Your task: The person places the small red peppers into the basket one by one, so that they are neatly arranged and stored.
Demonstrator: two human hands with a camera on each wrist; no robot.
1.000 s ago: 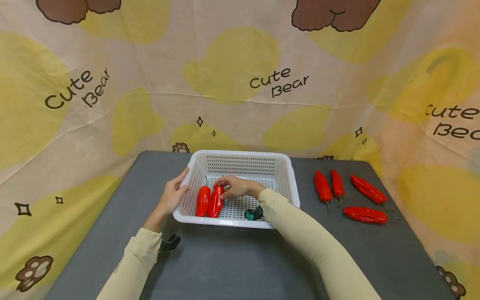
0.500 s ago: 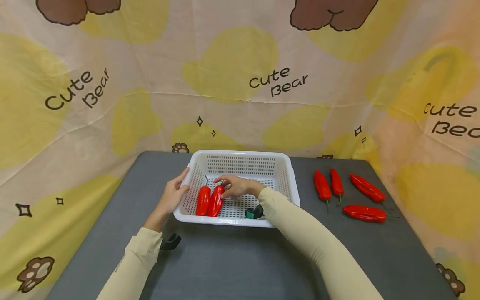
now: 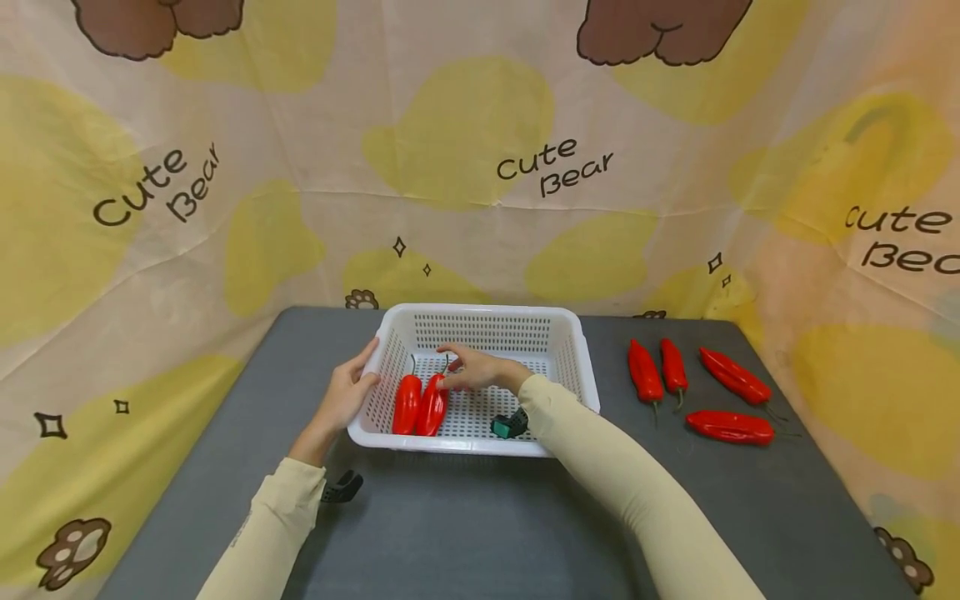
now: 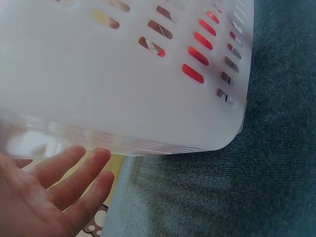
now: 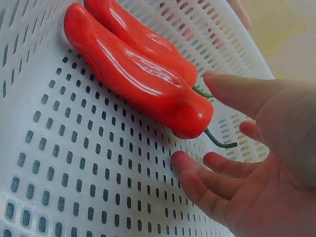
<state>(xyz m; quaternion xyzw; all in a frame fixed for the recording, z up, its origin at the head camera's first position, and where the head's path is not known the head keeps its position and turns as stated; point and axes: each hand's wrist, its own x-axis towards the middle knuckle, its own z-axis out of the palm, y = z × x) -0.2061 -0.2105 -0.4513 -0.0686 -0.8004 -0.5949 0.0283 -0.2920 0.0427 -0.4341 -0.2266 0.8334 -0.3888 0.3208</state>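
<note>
Two red peppers [image 3: 432,408] lie side by side in the white basket [image 3: 480,309]; right hand [image 3: 480,371], digits spread, beside the stem ends; left hand [image 3: 345,396], fingers extended, touching the basket.

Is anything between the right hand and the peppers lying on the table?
Yes: the right wall of the white basket. The right hand is inside it, and the four red peppers lie on the table beyond that wall; the hand would likely have to rise over it first.
</note>
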